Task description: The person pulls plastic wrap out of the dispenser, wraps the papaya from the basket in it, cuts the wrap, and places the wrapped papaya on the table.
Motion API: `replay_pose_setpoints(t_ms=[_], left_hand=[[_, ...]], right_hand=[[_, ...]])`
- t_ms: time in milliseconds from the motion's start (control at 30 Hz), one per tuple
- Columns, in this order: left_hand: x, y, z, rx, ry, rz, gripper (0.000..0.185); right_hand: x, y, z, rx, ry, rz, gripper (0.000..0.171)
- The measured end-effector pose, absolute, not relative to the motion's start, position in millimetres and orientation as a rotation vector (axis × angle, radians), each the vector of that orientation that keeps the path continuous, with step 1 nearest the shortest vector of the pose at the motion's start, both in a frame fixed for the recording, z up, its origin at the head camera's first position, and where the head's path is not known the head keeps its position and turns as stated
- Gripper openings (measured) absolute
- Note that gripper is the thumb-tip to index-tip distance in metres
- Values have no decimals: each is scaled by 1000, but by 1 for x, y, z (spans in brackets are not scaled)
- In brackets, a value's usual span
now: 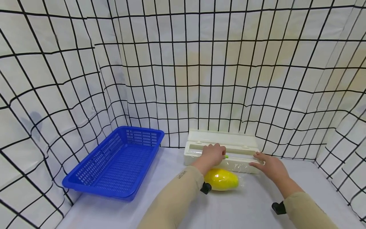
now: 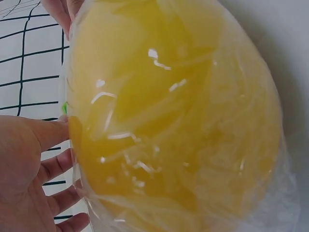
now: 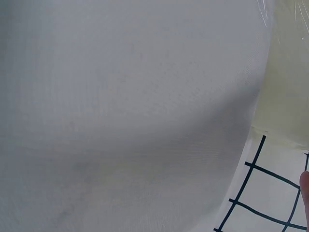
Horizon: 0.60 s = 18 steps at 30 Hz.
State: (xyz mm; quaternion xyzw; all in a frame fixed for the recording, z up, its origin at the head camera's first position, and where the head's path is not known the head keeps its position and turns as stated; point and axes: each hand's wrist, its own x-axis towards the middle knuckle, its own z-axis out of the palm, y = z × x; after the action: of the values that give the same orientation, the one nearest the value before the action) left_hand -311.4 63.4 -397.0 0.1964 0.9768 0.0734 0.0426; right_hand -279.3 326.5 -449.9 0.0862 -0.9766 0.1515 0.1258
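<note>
A white cling wrap dispenser (image 1: 228,162) stands at the back of the table, its lid raised behind it. My left hand (image 1: 213,153) curls down over its top, thumb against a small green slide cutter (image 1: 227,156); the fingertips are partly hidden. At the dispenser's right end my right hand (image 1: 271,166) grips the edge, thumb in front and fingers on top. Clear film hangs over the front. Below my left wrist lies a yellow fruit (image 1: 221,180) in clear plastic, which fills most of the left wrist view and hides the left fingertips (image 2: 63,162).
A blue plastic basket (image 1: 130,159) sits on the left of the white table (image 1: 243,210). Walls of white sheet with black mesh (image 1: 186,79) enclose the back and both sides, close behind the dispenser's lid.
</note>
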Motion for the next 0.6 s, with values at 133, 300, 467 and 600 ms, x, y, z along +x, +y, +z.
replay_pose_setpoints(t_ms=[133,300,467,600], left_hand=[[-313,60,-400,617,2999,209,10],[-317,55,-404,640,3009,200,9],[-315,40,-398,646,3034,139,8],[-315,20,-395,647,3046,105,9]], right_hand=[[-277,322,-447,261,-2859,435,65],[-275,318,-445,265,-2864,425,62],[-275,320,-445,237,-2861,414,68],[-273,322,-442,204,-2905,414,76]])
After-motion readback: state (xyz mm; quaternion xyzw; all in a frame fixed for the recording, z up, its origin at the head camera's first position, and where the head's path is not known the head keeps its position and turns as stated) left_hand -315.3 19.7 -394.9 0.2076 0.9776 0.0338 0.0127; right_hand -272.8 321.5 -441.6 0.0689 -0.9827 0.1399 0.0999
